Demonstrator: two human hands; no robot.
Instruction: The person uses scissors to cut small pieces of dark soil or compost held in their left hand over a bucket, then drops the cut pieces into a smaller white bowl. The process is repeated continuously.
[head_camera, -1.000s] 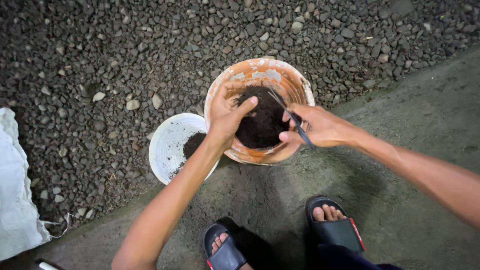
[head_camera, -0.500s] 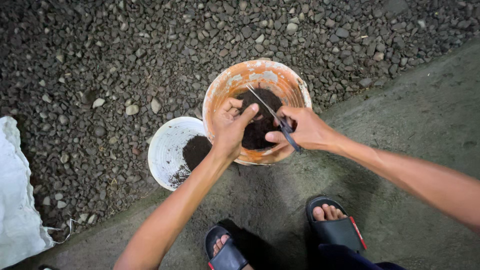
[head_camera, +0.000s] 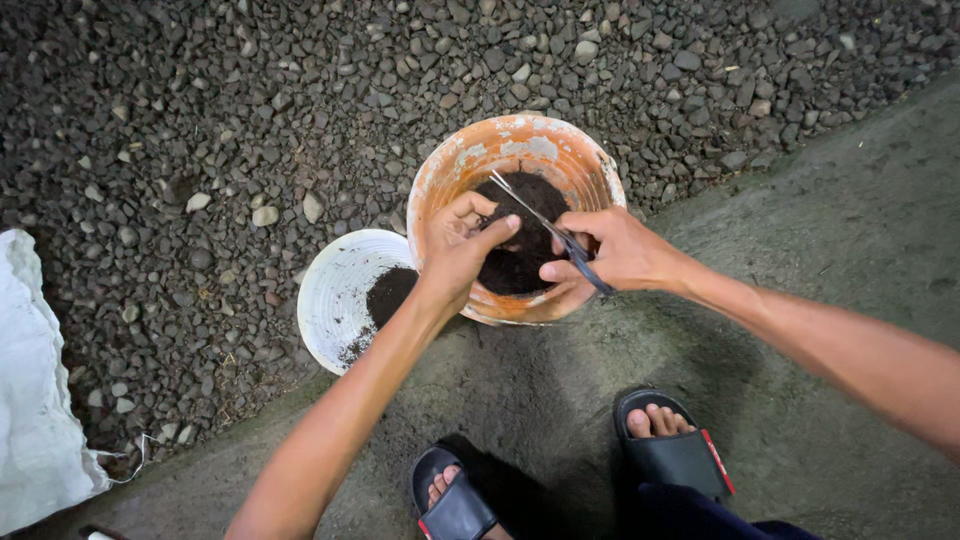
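Observation:
An orange, weathered bucket (head_camera: 520, 140) with dark soil (head_camera: 525, 265) inside stands at the edge of the gravel. My left hand (head_camera: 455, 245) hovers over its left rim with fingers curled around something small and dark that I cannot identify. My right hand (head_camera: 610, 255) is over the bucket's near right rim and grips a pair of scissors (head_camera: 545, 225), whose thin blades point up and left across the soil toward my left hand. A white bucket (head_camera: 340, 295) with a little soil in it stands just left of the orange one.
Grey gravel (head_camera: 200, 150) covers the upper left ground. A concrete strip (head_camera: 800, 250) runs under me, where my feet in black slide sandals (head_camera: 670, 455) stand. A white sack (head_camera: 35, 400) lies at the left edge.
My right hand has turned the scissors so the blades point up-left toward my left hand. My left hand has closed its fingers more. The view has shifted slightly.

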